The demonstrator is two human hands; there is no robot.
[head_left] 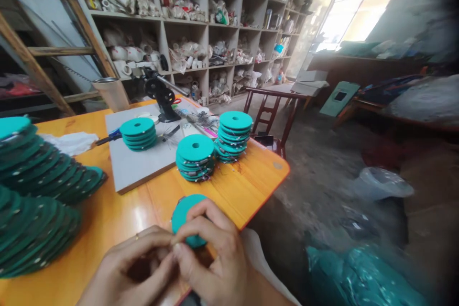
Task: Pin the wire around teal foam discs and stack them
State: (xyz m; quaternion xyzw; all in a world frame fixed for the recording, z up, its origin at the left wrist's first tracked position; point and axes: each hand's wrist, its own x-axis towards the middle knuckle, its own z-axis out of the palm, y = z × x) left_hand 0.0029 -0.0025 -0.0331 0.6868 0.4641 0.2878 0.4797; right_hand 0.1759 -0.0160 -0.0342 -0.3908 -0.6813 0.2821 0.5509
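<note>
Bare tabletop (118, 220) lies open between the hands and the grey board (143, 162). On the left, leaning rows of teal discs (39, 201) block the way. Ahead stand three disc stacks (195, 157), with narrow gaps between them; behind, a black winder (161, 95).

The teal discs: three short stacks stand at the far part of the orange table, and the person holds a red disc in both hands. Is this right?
Not quite. In the head view, the disc between the left hand and right hand is teal, not red. The three stacks on the orange table are as stated.
</note>
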